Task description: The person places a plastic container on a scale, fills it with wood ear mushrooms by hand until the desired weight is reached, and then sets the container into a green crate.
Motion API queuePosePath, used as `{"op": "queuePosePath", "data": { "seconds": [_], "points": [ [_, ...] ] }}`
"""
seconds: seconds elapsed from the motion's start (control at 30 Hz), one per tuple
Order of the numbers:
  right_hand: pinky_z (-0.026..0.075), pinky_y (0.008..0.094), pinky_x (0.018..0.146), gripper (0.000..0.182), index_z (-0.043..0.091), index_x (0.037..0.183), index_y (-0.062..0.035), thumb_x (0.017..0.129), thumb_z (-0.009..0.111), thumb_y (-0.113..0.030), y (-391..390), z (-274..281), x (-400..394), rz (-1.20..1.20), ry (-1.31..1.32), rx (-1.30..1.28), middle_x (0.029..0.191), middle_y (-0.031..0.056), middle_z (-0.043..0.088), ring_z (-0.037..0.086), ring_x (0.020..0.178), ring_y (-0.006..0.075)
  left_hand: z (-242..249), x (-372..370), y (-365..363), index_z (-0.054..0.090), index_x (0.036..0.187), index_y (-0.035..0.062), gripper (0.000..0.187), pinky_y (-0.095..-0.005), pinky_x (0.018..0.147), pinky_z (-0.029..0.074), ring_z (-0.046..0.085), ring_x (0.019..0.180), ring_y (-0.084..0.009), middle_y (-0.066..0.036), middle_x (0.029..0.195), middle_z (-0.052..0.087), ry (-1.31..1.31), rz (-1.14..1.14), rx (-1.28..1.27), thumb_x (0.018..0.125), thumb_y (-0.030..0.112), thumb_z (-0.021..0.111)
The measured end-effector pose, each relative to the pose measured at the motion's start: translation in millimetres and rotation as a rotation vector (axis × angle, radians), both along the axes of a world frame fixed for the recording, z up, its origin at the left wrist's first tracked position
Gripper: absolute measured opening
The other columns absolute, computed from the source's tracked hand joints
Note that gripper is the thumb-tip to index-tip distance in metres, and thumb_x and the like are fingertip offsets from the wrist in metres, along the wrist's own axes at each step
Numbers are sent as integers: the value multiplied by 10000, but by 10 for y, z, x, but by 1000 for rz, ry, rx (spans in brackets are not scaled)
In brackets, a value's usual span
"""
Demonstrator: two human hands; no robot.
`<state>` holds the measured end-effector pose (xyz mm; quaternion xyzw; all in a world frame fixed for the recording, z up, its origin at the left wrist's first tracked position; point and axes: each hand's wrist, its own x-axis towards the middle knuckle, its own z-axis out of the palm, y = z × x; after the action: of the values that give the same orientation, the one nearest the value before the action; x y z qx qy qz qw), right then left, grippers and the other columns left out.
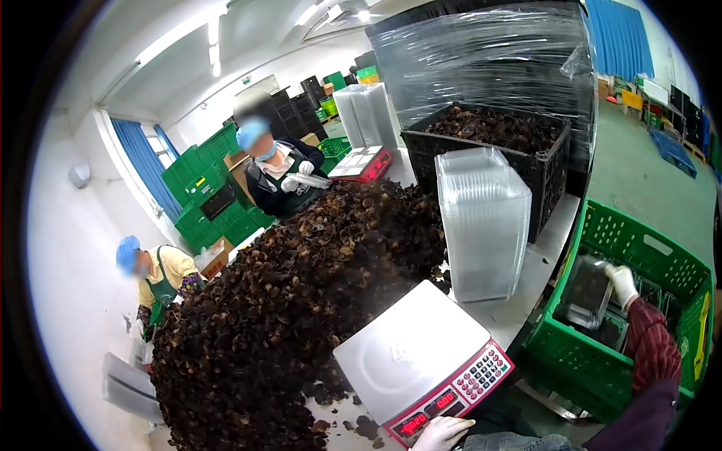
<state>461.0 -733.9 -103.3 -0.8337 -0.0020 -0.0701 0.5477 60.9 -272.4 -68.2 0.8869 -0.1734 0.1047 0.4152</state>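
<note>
In the head view, my right hand point(623, 286), in a white glove, reaches into the green crate point(594, 349) and grasps a clear plastic box point(587, 292) at its edge; the box lies inside the crate, over other clear boxes point(647, 289). My left hand point(444, 434), also gloved, is at the front edge of the scale point(414, 353), by its red-lit display; I cannot tell whether it grips anything. The scale sits on the bench point(553, 255) beside a big heap of dark, dried-looking fungus point(301, 278). Just behind the scale stands a tall stack of clear trays point(485, 225), in front of a black crate point(545, 177) holding more fungus. Across the heap, a co-worker point(282, 169) holds clear trays in gloved hands.
</note>
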Motion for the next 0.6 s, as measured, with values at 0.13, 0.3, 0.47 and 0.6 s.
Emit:
{"op": "queuePosePath", "data": {
  "seconds": [0.13, 0.3, 0.47, 0.6],
  "points": [
    [496, 332, 442, 686, 606, 605, -15, 910, 463, -611, -449, -76, 127, -256, 218, -1, 560, 139, 610, 562, 423, 228, 232, -151, 68, 694, 972, 28, 281, -387, 742, 494, 630, 860, -324, -146, 916, 662, -336, 202, -10, 699, -13, 644],
    [496, 355, 385, 613, 616, 659, 35, 937, 504, -499, -44, -183, -90, -74, 536, -185, 576, 168, 633, 581, 403, 245, 48, -705, 685, 668, 984, 4, 257, -414, 807, 500, 601, 945, -319, -163, 1051, 611, -487, 1003, 50, 740, -70, 642],
    [476, 311, 371, 531, 600, 642, 48, 958, 533, -373, 122, -149, -149, -43, 413, -197, 563, 140, 623, 564, 393, 206, -482, -1131, 1135, 603, 1208, 78, 430, -445, 1027, 376, 471, 1199, -372, -189, 1274, 506, -23, 1153, 318, 793, 135, 700],
    [440, 322, 351, 487, 585, 816, 56, 951, 536, -410, 100, -136, -165, -76, 382, -351, 544, 133, 612, 565, 392, 207, -421, -899, 991, 590, 1208, 83, 439, -508, 1046, 321, 473, 1170, -343, -158, 1237, 532, 119, 1032, 658, 792, 181, 692]
  ]
}}
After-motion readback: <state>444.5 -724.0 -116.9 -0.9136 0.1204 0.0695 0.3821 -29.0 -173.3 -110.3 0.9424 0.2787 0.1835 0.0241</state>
